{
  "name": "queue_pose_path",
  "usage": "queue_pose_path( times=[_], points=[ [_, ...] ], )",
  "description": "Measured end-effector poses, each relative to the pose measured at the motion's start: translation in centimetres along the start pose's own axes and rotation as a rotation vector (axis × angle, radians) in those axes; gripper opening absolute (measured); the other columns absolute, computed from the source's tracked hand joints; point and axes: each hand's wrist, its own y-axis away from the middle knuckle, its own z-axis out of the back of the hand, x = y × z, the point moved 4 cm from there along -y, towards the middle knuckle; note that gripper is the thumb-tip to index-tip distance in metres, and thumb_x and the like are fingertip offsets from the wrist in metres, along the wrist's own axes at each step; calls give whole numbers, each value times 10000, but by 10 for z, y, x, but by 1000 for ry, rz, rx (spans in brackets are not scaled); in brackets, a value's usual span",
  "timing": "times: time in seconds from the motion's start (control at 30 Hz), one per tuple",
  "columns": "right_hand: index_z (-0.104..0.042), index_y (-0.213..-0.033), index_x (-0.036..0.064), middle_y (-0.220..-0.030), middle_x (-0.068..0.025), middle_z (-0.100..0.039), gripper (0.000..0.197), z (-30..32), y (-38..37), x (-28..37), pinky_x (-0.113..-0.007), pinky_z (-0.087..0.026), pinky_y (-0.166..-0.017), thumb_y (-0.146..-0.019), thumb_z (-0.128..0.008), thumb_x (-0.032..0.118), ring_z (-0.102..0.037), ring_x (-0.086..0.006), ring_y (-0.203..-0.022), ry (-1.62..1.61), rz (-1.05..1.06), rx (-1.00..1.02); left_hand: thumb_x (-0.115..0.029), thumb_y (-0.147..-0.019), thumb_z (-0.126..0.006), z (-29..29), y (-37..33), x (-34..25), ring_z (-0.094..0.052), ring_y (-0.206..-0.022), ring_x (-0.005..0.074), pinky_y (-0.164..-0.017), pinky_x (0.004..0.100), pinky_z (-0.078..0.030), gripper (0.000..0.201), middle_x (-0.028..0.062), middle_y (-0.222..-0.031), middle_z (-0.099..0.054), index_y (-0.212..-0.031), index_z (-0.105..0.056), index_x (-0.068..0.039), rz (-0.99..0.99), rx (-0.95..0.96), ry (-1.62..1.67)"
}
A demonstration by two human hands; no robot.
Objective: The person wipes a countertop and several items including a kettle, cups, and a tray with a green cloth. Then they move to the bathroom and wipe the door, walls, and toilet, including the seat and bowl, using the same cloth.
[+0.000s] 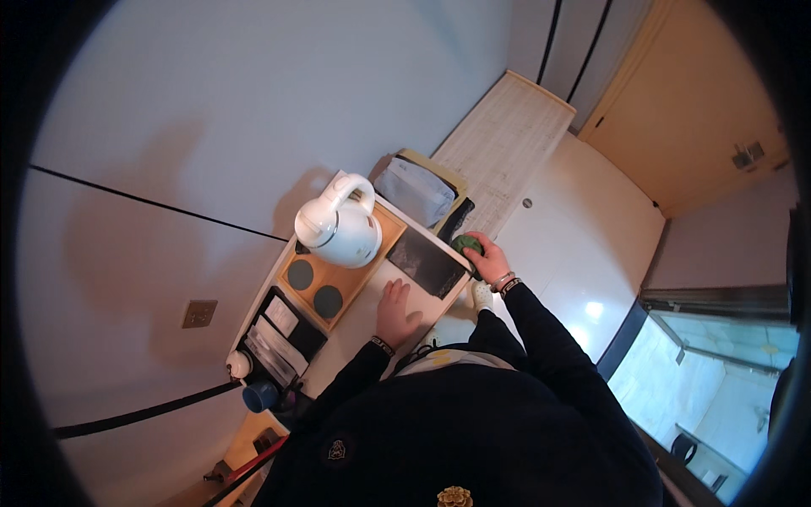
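Note:
My left hand [395, 311] lies flat with fingers spread on the white counter top [359, 325], just in front of a dark rectangular mat [425, 262]. My right hand [490, 260] is closed around a dark green cloth [466, 246] at the right end of that mat, by the counter's edge. A white electric kettle [340, 224] stands on a wooden tray [372, 253] to the left of the mat, about a hand's width from my left hand.
Two dark round coasters [313, 287] sit on the tray. A black holder with white packets [274, 334], a white cup [239, 364] and a blue cup [260, 395] lie further left. A grey bag [414, 190] rests in a bin beyond the counter. A wooden door [693, 110] is at upper right.

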Motion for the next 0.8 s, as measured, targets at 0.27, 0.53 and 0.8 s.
queue_pose_path(
  times=[0.27, 0.53, 0.8],
  points=[
    [-583, -1252, 111, -1165, -168, -660, 412, -72, -93, 33, -376, -496, -906, -854, -661, 182, -629, -330, -1092, -154, 153, 360, -172, -664, -739, -7, -18, -18, -378, -1340, 453, -1065, 507, -370, 710, 233, -1389, -469, -1309, -487, -13, 174, 18, -110],
    [-497, -1363, 92, -1333, -165, -560, 559, -175, -221, 110, -369, -417, -1035, -833, -658, 167, -534, -299, -1232, -158, 337, 505, -175, -676, -738, -16, -4, -21, -312, -1409, 410, -1148, 470, -292, 767, 227, -1496, -376, -1372, -468, 2, 326, -2, 47],
    [-619, -1199, 88, -1320, -141, -537, 420, -206, -243, 116, -373, -426, -1039, -786, -695, 79, -507, -320, -1249, 102, 661, 648, -193, -683, -742, -17, -5, -20, -266, -1418, 426, -1141, 462, -301, 705, 231, -1509, -332, -1305, -508, 42, 320, 4, 56]
  ],
)
